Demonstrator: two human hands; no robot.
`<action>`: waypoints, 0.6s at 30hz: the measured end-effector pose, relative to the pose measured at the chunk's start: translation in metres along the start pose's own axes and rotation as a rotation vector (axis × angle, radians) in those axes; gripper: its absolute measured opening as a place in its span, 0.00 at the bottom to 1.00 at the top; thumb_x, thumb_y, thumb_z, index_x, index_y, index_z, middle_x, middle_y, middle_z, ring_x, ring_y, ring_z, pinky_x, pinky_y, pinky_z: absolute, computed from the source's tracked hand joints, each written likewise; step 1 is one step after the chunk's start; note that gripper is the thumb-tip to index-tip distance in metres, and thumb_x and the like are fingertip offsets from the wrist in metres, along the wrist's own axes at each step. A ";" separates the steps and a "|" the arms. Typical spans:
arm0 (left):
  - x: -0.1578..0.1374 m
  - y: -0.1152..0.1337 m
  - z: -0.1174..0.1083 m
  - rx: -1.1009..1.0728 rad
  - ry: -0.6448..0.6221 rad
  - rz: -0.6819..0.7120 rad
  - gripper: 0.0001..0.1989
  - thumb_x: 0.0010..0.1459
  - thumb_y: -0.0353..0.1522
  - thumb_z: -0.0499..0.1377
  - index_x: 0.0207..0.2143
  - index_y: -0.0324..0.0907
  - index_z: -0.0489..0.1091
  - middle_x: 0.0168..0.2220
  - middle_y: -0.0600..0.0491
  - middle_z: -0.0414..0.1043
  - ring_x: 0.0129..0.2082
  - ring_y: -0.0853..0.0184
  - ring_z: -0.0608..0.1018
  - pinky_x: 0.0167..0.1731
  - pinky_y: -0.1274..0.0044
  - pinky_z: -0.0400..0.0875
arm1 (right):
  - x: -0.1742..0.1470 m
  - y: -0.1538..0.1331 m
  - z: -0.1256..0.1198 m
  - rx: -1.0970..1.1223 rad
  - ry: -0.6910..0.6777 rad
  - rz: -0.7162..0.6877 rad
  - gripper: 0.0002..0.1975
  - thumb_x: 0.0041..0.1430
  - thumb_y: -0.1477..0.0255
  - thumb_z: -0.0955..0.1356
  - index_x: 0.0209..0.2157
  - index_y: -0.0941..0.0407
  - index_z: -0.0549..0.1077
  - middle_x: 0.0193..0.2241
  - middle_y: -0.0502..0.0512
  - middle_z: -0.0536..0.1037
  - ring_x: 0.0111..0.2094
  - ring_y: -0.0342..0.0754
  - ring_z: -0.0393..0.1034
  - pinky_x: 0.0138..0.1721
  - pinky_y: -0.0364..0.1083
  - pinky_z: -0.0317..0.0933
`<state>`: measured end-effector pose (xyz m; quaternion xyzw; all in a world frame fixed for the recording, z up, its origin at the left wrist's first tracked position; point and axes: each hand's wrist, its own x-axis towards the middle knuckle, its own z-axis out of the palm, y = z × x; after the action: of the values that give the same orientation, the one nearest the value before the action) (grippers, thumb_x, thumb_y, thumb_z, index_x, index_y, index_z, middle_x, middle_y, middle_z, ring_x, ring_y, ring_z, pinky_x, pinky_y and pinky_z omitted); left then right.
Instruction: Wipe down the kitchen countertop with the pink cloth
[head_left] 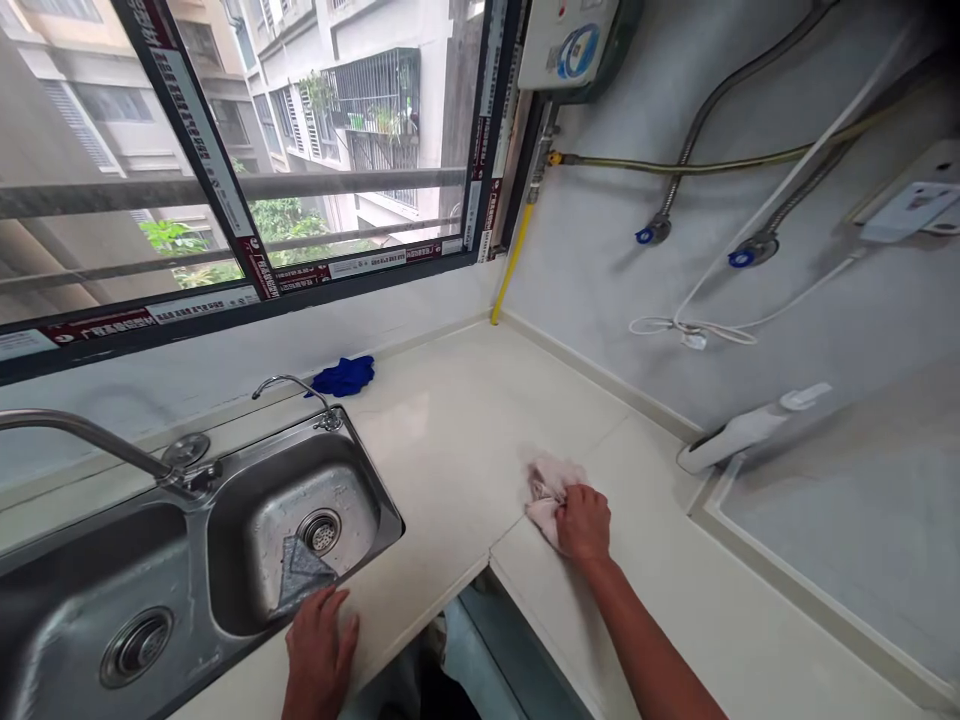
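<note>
We had bright, soft daylight from the window (217, 175) at ten o'clock, where the building (435, 120) outside looked washed out. We saw a pale glare on the counter (450, 430) towards eight o'clock, and glints on the metal sink (199, 555) farther out that way. The wall (577, 260) turned greyer towards three o'clock, and we found the corner at two o'clock darkest. We caught motion blur on the cloth (544, 500) at five o'clock, while wide-angle distortion stretched things near the edges.
</note>
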<state>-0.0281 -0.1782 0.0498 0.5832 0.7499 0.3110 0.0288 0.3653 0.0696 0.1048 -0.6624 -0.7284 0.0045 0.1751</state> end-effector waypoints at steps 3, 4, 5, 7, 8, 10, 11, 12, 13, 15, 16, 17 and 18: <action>0.002 0.001 0.000 0.017 -0.007 0.031 0.24 0.65 0.48 0.50 0.51 0.43 0.72 0.52 0.43 0.72 0.55 0.53 0.71 0.54 0.59 0.64 | -0.004 -0.012 0.007 -0.034 -0.002 0.049 0.18 0.59 0.74 0.65 0.50 0.62 0.72 0.54 0.72 0.67 0.57 0.66 0.57 0.55 0.61 0.52; 0.003 0.001 -0.001 0.025 -0.005 0.040 0.24 0.65 0.48 0.50 0.51 0.43 0.72 0.53 0.43 0.72 0.55 0.53 0.71 0.54 0.59 0.64 | -0.006 -0.025 0.012 -0.038 -0.018 0.035 0.18 0.59 0.70 0.67 0.51 0.58 0.73 0.58 0.70 0.64 0.60 0.67 0.54 0.57 0.62 0.50; 0.004 0.001 -0.001 0.034 -0.005 0.049 0.24 0.64 0.48 0.50 0.51 0.43 0.72 0.52 0.43 0.72 0.55 0.53 0.71 0.53 0.60 0.64 | -0.009 -0.039 0.017 -0.039 -0.038 0.019 0.18 0.60 0.65 0.68 0.51 0.54 0.73 0.62 0.66 0.61 0.62 0.69 0.50 0.58 0.63 0.47; 0.005 0.002 -0.002 0.052 -0.014 0.060 0.24 0.64 0.49 0.49 0.50 0.44 0.72 0.52 0.44 0.72 0.54 0.54 0.72 0.52 0.60 0.65 | -0.014 -0.061 0.021 -0.035 -0.084 -0.009 0.20 0.64 0.60 0.66 0.55 0.50 0.72 0.66 0.61 0.57 0.64 0.69 0.47 0.59 0.64 0.46; 0.007 0.003 -0.003 0.059 -0.021 0.063 0.24 0.64 0.49 0.49 0.50 0.44 0.72 0.52 0.44 0.72 0.53 0.54 0.72 0.51 0.60 0.65 | -0.019 -0.068 0.020 -0.029 -0.105 -0.022 0.21 0.66 0.60 0.64 0.58 0.48 0.69 0.66 0.60 0.57 0.63 0.67 0.48 0.58 0.64 0.47; 0.009 0.003 -0.005 0.074 -0.032 0.071 0.23 0.64 0.49 0.49 0.49 0.45 0.72 0.51 0.45 0.72 0.53 0.54 0.72 0.51 0.60 0.65 | -0.034 -0.067 0.013 -0.013 -0.141 -0.054 0.23 0.69 0.62 0.61 0.63 0.48 0.63 0.63 0.59 0.63 0.60 0.61 0.55 0.55 0.60 0.53; 0.010 0.003 -0.006 0.080 -0.033 0.081 0.22 0.64 0.48 0.49 0.49 0.45 0.72 0.51 0.45 0.72 0.53 0.54 0.73 0.51 0.60 0.66 | -0.046 -0.062 0.008 -0.004 -0.152 -0.075 0.24 0.69 0.64 0.60 0.65 0.48 0.61 0.61 0.58 0.65 0.58 0.59 0.58 0.54 0.58 0.55; 0.010 0.003 -0.006 0.087 -0.028 0.090 0.22 0.64 0.47 0.49 0.48 0.45 0.72 0.51 0.45 0.72 0.52 0.54 0.73 0.50 0.60 0.66 | -0.061 -0.053 0.003 0.004 -0.158 -0.098 0.24 0.69 0.65 0.60 0.65 0.49 0.61 0.59 0.58 0.67 0.55 0.58 0.60 0.52 0.57 0.57; 0.010 0.002 -0.006 0.095 -0.022 0.099 0.21 0.65 0.46 0.49 0.48 0.45 0.72 0.50 0.44 0.73 0.52 0.54 0.73 0.50 0.60 0.66 | -0.079 -0.044 -0.003 0.011 -0.159 -0.116 0.24 0.68 0.66 0.60 0.64 0.49 0.62 0.57 0.58 0.69 0.54 0.58 0.62 0.51 0.56 0.58; 0.010 0.000 -0.005 0.107 -0.016 0.114 0.20 0.65 0.44 0.49 0.48 0.45 0.72 0.50 0.45 0.73 0.52 0.53 0.73 0.50 0.59 0.67 | -0.115 -0.022 -0.012 0.022 -0.149 -0.134 0.22 0.67 0.68 0.61 0.61 0.50 0.66 0.53 0.60 0.71 0.50 0.58 0.64 0.48 0.56 0.60; 0.009 -0.001 -0.004 0.111 -0.016 0.119 0.19 0.64 0.44 0.49 0.48 0.45 0.73 0.50 0.45 0.73 0.52 0.53 0.73 0.50 0.59 0.67 | -0.132 -0.012 -0.017 0.025 -0.148 -0.133 0.22 0.66 0.68 0.62 0.60 0.50 0.68 0.50 0.60 0.72 0.48 0.58 0.65 0.47 0.55 0.61; 0.009 -0.003 -0.002 0.117 -0.015 0.122 0.19 0.64 0.44 0.49 0.48 0.46 0.72 0.50 0.45 0.73 0.52 0.53 0.73 0.49 0.59 0.68 | -0.146 -0.002 -0.021 0.023 -0.153 -0.124 0.21 0.64 0.68 0.63 0.58 0.49 0.70 0.48 0.60 0.72 0.47 0.58 0.66 0.46 0.55 0.62; 0.008 -0.004 0.000 0.123 -0.012 0.125 0.19 0.64 0.44 0.49 0.48 0.46 0.72 0.50 0.45 0.73 0.52 0.53 0.74 0.49 0.59 0.68 | -0.156 0.007 -0.024 0.015 -0.164 -0.108 0.21 0.63 0.68 0.63 0.57 0.48 0.71 0.47 0.60 0.72 0.46 0.58 0.66 0.44 0.54 0.63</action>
<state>-0.0342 -0.1713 0.0509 0.6313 0.7296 0.2621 -0.0218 0.3883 -0.0859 0.0866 -0.6182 -0.7750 0.0545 0.1198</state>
